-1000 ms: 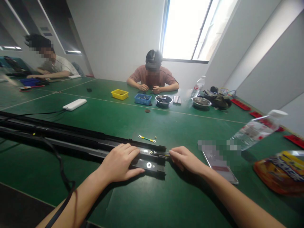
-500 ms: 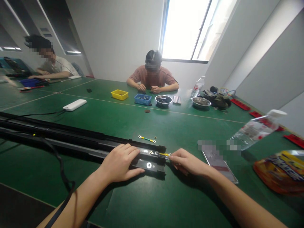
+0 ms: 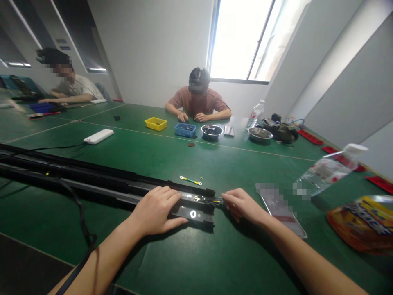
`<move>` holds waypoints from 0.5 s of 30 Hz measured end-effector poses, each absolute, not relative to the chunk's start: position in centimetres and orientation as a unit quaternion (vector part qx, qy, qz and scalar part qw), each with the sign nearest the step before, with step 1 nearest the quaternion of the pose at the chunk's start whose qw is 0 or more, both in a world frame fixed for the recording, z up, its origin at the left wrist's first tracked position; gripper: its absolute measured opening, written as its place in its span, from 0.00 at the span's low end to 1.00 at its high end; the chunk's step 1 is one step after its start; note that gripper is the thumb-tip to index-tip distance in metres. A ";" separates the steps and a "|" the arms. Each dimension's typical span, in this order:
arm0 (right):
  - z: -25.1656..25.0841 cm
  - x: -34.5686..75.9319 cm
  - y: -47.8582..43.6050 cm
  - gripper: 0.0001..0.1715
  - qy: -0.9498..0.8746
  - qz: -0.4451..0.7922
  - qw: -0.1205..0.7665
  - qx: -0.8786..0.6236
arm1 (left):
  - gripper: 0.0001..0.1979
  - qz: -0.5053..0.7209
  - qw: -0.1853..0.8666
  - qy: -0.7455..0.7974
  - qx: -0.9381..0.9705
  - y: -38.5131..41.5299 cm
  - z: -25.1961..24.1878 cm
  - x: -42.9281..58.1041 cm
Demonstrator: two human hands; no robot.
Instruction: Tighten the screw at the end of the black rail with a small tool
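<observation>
A long black metal channel (image 3: 123,192) lies across the table, its end just right of my left hand (image 3: 158,211). That hand rests over the channel, fingers across the top and thumb along the near side, holding it. Beyond the channel's right end, the fingertips of my right hand (image 3: 239,205) are pinched together at a thin dark piece with a yellow part (image 3: 217,201) that reaches out of the channel end; its kind is unclear. A brass-coloured ring (image 3: 196,198) shows inside the channel. Behind it lie a short green-and-yellow wire with ring terminals (image 3: 190,180) and a small nut-like ring (image 3: 201,178).
Nearby on the right are a phone (image 3: 285,215), a water bottle (image 3: 333,170) and an orange snack bag (image 3: 362,223). Farther back stand a yellow bin (image 3: 156,124), a blue bin (image 3: 185,130) and metal bowls (image 3: 211,131). Two people sit across the table. A black cable (image 3: 80,213) crosses the channel.
My right hand has shifted slightly right, away from the channel end. My left hand stays in place on the channel. The view has tilted slightly.
</observation>
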State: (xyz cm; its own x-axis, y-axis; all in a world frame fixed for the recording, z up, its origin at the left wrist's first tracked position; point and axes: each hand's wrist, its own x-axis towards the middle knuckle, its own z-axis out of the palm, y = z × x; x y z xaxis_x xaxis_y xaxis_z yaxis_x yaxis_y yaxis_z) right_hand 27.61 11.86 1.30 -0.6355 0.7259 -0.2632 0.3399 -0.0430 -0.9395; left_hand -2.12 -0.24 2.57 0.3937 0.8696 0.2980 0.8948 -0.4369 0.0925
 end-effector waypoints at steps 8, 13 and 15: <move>0.2 27.2 11.6 0.30 -0.669 0.577 0.257 -0.391 | 0.26 -0.150 0.043 -0.528 -0.835 -0.3 2.5 -2.1; 0.6 26.8 11.2 0.30 -0.674 0.572 0.249 -0.396 | 0.26 -0.146 0.041 -0.530 -0.834 -0.2 2.6 -2.0; 0.8 26.6 11.0 0.30 -0.682 0.562 0.240 -0.401 | 0.25 -0.149 0.042 -0.530 -0.834 -0.2 2.7 -2.0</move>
State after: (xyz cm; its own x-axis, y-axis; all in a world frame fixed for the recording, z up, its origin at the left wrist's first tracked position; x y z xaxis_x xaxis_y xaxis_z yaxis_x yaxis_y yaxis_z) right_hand 26.58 11.03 0.82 -0.5630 0.8172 -0.1236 0.2776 0.0461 -0.9596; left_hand -2.02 -0.21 2.66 0.3933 0.8712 0.2939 0.8964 -0.4344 0.0879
